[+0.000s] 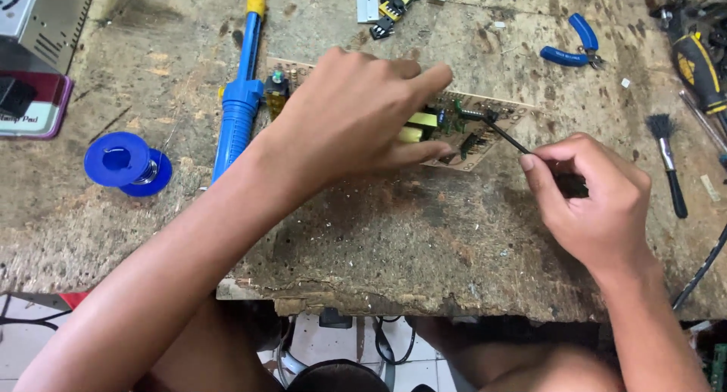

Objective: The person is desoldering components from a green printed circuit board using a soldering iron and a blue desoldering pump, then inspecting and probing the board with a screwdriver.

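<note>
Right hand closing around the handle of one thin black tool, fingers clamped together on it. Tool's long axis slanting up and leftward from the grip, tip touching components at the right part of one circuit board. Left hand pressing down on the board's middle, fingers spread flat, not closing on anything. Board lying flat on a worn wooden bench, long axis running left to right, just beyond the grip. Bare bench lying between grip and near edge. Beyond the left hand: one blue desoldering pump, one blue solder spool. Farther right: one brush, one pair of blue-handled pliers.
</note>
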